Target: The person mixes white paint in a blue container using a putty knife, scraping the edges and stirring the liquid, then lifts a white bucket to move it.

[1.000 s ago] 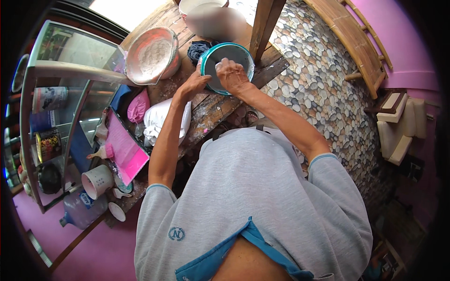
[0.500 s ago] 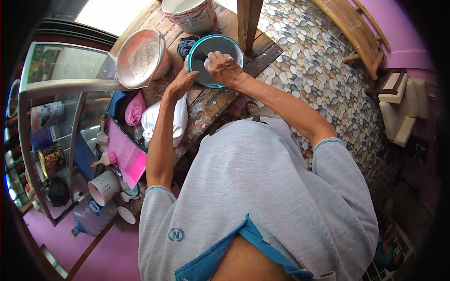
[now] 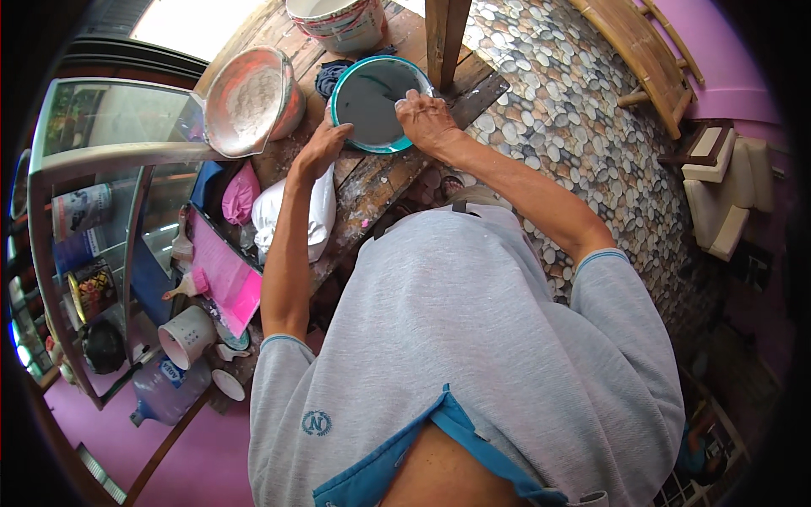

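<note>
A teal-rimmed bucket (image 3: 372, 118) of grey, smooth-looking mixture sits on the worn plank table (image 3: 448, 114). My left hand (image 3: 323, 139) grips the bucket's left rim, thumb turned inward. My right hand (image 3: 422, 118) is closed at the right side of the bucket, over the inner rim; what its fingers hold is too hidden to name. A dark cloth bundle (image 3: 329, 78) lies just behind the bucket. To the left stands a pail of pale powder (image 3: 253, 101). A white bag (image 3: 291, 215) rests beside my left forearm.
Another pail (image 3: 338, 25) and a wooden post (image 3: 443, 42) stand at the back. Left are a glass-paned frame (image 3: 110, 165), brushes (image 3: 190, 283), a pink tray (image 3: 228, 287), a cup (image 3: 184, 336) and a water jug (image 3: 169, 389). Pebble-patterned floor (image 3: 566, 110), bamboo bench (image 3: 634, 59) and armchair (image 3: 718, 186) are right.
My right hand has moved from the middle of the bucket to its right side. Both hands and the bucket appear higher and further left in view than a second ago.
</note>
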Demonstrator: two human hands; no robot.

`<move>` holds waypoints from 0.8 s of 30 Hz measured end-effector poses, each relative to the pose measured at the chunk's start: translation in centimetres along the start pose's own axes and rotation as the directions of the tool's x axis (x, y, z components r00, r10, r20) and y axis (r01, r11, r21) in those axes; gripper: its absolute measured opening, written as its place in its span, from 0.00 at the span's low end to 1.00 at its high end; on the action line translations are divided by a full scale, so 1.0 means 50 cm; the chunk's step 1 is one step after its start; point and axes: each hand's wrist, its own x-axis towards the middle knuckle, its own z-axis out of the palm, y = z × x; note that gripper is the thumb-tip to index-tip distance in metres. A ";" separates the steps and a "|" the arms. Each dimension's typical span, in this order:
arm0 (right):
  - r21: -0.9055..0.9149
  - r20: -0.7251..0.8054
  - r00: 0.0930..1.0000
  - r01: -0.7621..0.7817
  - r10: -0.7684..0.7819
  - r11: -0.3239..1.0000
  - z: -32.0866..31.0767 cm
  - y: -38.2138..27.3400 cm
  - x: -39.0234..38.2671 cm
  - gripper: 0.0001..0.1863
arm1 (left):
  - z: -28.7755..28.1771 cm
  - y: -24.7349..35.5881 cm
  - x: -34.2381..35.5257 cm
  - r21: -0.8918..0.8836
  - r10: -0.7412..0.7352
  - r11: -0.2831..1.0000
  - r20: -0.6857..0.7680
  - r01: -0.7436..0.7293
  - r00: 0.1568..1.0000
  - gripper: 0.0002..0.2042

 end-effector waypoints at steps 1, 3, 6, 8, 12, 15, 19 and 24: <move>0.070 0.060 0.997 -0.062 0.058 0.996 -0.002 0.002 -0.004 0.08 | 0.008 0.007 -0.003 0.005 0.000 1.000 0.002 0.000 1.000 0.22; 0.136 0.125 0.986 -0.127 0.110 0.983 -0.010 0.001 -0.010 0.09 | 0.023 0.017 -0.009 0.010 0.030 0.999 -0.031 -0.030 0.999 0.23; 0.278 0.247 0.947 -0.274 0.208 0.920 -0.024 -0.007 -0.013 0.11 | 0.024 0.015 -0.010 0.022 0.064 0.998 -0.053 -0.063 0.997 0.23; 0.357 0.370 0.839 -0.524 0.399 0.773 -0.020 -0.019 -0.003 0.14 | 0.021 0.012 -0.010 0.033 0.069 0.997 -0.038 -0.068 0.997 0.24; 0.477 0.388 0.795 -0.607 0.467 0.636 -0.023 -0.041 0.018 0.15 | 0.019 0.010 -0.017 -0.090 0.004 0.996 -0.011 -0.005 1.000 0.27; 0.615 0.285 0.842 -0.527 0.458 0.587 -0.011 -0.048 0.038 0.14 | 0.029 0.034 -0.023 -0.163 -0.064 0.985 -0.005 0.063 0.998 0.31; 0.563 0.204 0.924 -0.382 0.324 0.733 -0.001 -0.055 0.028 0.13 | 0.052 0.074 -0.035 -0.131 -0.035 0.991 -0.019 0.032 0.999 0.32; 0.374 0.248 0.915 -0.393 0.318 0.840 -0.026 -0.030 0.024 0.12 | 0.051 0.079 -0.041 -0.125 -0.032 0.992 -0.015 0.030 0.999 0.29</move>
